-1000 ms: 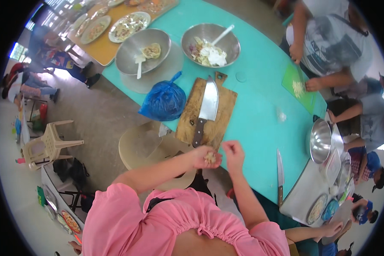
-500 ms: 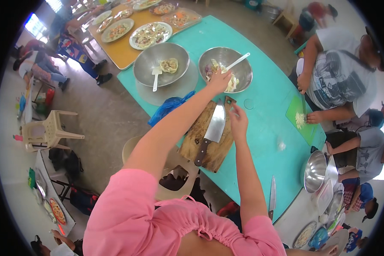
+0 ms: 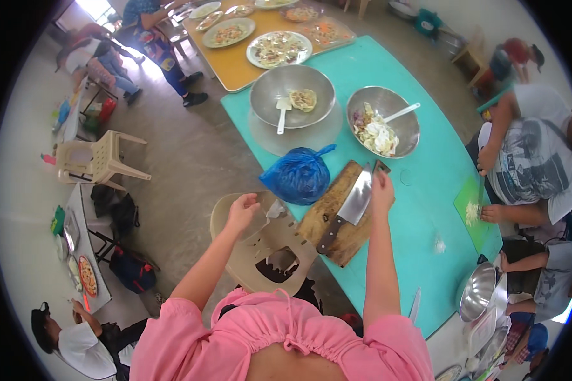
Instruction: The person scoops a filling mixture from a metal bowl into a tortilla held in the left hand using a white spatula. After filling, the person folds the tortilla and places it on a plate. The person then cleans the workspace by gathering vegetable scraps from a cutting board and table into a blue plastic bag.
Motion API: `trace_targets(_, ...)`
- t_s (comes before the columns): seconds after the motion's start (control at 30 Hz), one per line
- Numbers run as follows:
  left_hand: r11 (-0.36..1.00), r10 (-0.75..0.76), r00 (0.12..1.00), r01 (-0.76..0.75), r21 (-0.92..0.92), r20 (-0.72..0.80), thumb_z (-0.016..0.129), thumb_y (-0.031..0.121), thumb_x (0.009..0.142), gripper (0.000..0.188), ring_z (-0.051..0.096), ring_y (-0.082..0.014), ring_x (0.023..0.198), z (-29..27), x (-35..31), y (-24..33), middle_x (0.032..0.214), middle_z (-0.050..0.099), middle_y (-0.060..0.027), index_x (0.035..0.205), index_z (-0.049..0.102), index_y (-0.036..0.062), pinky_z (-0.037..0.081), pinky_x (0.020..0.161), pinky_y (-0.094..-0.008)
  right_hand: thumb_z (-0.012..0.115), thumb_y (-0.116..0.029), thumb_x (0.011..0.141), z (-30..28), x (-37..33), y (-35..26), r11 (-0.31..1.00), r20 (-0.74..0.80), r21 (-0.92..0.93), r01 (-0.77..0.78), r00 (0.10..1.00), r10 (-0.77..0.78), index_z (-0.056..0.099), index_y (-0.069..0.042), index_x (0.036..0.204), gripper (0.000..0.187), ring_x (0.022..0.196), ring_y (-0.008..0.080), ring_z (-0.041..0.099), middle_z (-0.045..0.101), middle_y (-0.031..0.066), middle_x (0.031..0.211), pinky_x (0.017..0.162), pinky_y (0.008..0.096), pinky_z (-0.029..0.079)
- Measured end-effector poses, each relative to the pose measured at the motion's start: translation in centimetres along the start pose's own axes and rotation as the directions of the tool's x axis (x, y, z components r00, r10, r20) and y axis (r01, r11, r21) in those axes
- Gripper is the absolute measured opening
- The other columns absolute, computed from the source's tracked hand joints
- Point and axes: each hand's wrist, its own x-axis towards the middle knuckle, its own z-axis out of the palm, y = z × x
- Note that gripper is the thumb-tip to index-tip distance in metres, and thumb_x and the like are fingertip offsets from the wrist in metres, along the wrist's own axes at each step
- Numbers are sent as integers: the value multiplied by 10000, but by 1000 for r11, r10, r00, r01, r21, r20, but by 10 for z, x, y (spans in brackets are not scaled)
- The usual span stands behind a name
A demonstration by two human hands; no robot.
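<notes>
My left hand point(image 3: 242, 211) is over a beige plastic chair point(image 3: 225, 222), fingers loosely bent and apart, near a scrap of clear plastic point(image 3: 276, 209). My right hand point(image 3: 382, 192) has its fingers drawn together at the far right corner of a wooden cutting board point(image 3: 327, 198); what they hold, if anything, is hidden. On the board lies a broad cleaver point(image 3: 357, 195) with a brown handle. Left of it sits a knotted blue plastic bag point(image 3: 299, 176). Beyond stands a steel bowl point(image 3: 403, 101) with chopped food, a white creamy heap and a white spoon point(image 3: 401, 113).
A larger steel bowl point(image 3: 260, 105) holds a white spatula point(image 3: 283, 117) and a flat, pale piece. Plates of food point(image 3: 279, 49) cover the yellow table behind. To the right, a co-worker cuts on a green board point(image 3: 469, 222). A knife point(image 3: 415, 306) lies near the table's front edge.
My left hand has moved from the food bowl back toward me, over the chair. A white creamy heap now tops the food. The head view has shifted, bringing the blue bag into full sight.
</notes>
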Motion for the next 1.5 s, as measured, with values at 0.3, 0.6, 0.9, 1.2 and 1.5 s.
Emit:
trace_targets(0.3, 933, -358, 578, 250, 258, 733, 591, 200, 815, 408, 562, -169, 913, 22, 32, 5, 1041, 570, -108, 1155, 504, -7, 473, 771, -286, 575, -264, 839, -72, -202, 33, 678, 23, -137, -723, 682, 731, 491, 79, 931, 365, 674, 249, 607, 571, 198, 869, 606, 357, 501)
trace_targets(0.6, 922, -286, 389, 360, 141, 876, 549, 192, 867, 313, 605, -247, 748, 99, 39, -42, 869, 579, -176, 997, 479, -85, 525, 659, -362, 562, -233, 856, 13, -240, 15, 459, -246, 763, -455, 453, 857, 339, 30, 1170, 466, 964, 345, 526, 506, 191, 968, 768, 467, 483)
trace_targets(0.9, 967, -223, 194, 165, 192, 955, 561, 154, 857, 235, 613, -250, 690, 51, 23, -32, 801, 596, -175, 891, 512, -74, 533, 611, -351, 494, -181, 893, 43, -276, 36, 106, -128, 992, 75, 686, 716, 489, -10, 1113, 278, 1008, 282, 543, 548, 144, 1112, 817, 426, 472)
trace_targets(1.2, 953, 36, 777, 163, -256, 629, 602, 356, 815, 538, 585, -257, 868, -52, 183, 54, 1056, 528, -177, 1151, 454, -37, 525, 643, -345, 516, -174, 876, 40, -319, 8, 200, -270, 962, 185, 745, 610, 446, 9, 1193, 373, 1039, 301, 534, 536, 154, 1152, 882, 447, 445)
trace_targets(1.5, 888, 87, 724, 255, -382, 685, 480, 140, 824, 430, 602, -361, 860, -42, 293, 146, 1039, 537, -238, 1172, 380, -92, 544, 701, -444, 522, -121, 866, 105, -341, -105, 345, -407, 908, 237, 694, 594, 453, -23, 1198, 353, 1066, 281, 526, 521, 138, 1187, 890, 450, 442)
